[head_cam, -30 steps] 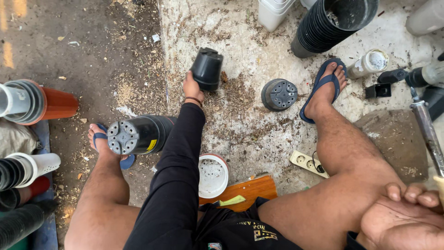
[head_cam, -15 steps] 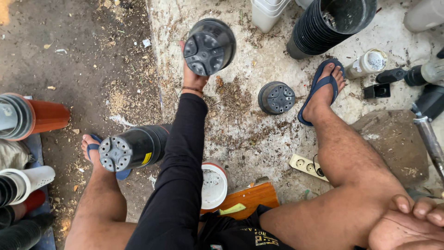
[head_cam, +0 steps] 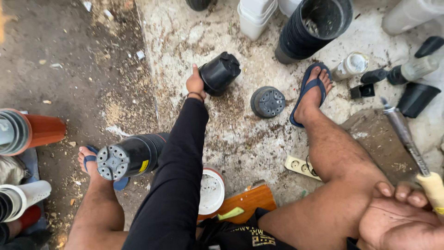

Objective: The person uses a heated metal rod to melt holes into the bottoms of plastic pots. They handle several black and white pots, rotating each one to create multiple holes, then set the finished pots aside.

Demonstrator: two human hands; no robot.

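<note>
The black plastic nursery pot (head_cam: 219, 73) is lying tilted on its side above the concrete, gripped at its rim by the left hand (head_cam: 195, 84) at full arm's reach. An upturned black pot (head_cam: 268, 101) is sitting just right of that hand. The right hand (head_cam: 401, 216), at lower right, is closing around the pale handle of a metal-shafted tool (head_cam: 411, 153).

- Left hand (head_cam: 195, 84) holds black pot (head_cam: 219, 73) out over open concrete; bare patch below it.
- Upturned pot (head_cam: 268, 101) sits just right of it, sandalled foot (head_cam: 311, 92) beyond.
- Black pot stack (head_cam: 311, 28) and white tubs (head_cam: 255, 17) block far side.
- Right hand (head_cam: 398, 221) grips tool (head_cam: 409, 146) near the knee.
- Dirt ground to left open.
</note>
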